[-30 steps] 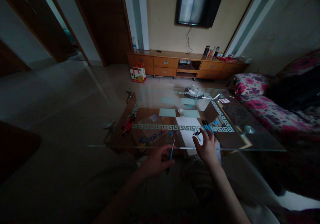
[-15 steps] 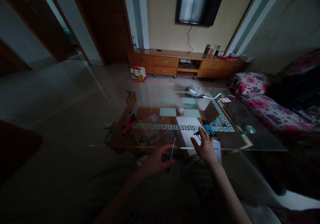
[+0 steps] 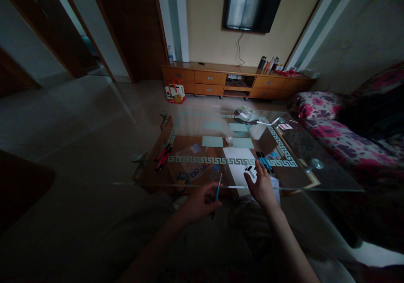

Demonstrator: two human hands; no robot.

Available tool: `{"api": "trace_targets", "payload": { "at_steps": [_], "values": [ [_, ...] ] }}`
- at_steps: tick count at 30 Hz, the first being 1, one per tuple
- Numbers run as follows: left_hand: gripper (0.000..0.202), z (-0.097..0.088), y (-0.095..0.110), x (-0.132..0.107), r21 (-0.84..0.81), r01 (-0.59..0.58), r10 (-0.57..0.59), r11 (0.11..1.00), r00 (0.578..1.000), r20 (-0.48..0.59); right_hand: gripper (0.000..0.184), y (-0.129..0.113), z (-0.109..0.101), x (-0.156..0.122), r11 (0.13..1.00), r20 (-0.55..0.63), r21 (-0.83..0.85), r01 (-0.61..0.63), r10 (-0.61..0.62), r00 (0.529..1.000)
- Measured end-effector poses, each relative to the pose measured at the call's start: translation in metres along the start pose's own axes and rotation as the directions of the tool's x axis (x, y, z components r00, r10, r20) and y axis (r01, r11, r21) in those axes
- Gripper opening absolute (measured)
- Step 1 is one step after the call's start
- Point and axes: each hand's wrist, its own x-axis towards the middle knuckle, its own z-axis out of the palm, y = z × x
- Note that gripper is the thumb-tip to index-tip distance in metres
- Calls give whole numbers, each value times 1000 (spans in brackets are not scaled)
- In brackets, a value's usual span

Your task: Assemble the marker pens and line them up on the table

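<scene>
Pen work was judged barely begun.
A blue pen [image 3: 217,188] was clamped in the left hand [image 3: 198,204]; the right hand [image 3: 261,188] was held over black caps [image 3: 249,169], fingers apart.

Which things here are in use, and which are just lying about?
In use: left hand holding a thin blue pen; right hand at the white paper, beside small black pieces and blue pens.
Lying about: red pens, plastic bag, gift bag, television.
</scene>
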Motion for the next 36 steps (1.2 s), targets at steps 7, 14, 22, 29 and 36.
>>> {"api": "trace_targets", "payload": {
  "at_steps": [7,14,22,29,36],
  "values": [
    [56,-1,-2,-1,-3,0,0,1000,1000,-4,58,-22,-28,5,983,-158,162,-83,109,981],
    [54,-2,-2,-1,6,-13,13,1000,1000,12,35,-39,-32,7,735,-4,657,-169,229,974],
    [51,0,2,-3,225,-47,41,973,999,32,36,-51,-23,-1,420,318,846,-328,97,943],
    [52,1,8,-6,303,-28,7,953,997,70,30,-56,-19,-6,396,382,838,-375,65,922],
    [52,1,9,-5,315,-40,18,948,997,71,33,-58,-19,-6,404,399,830,-385,54,916]
  ]
}}
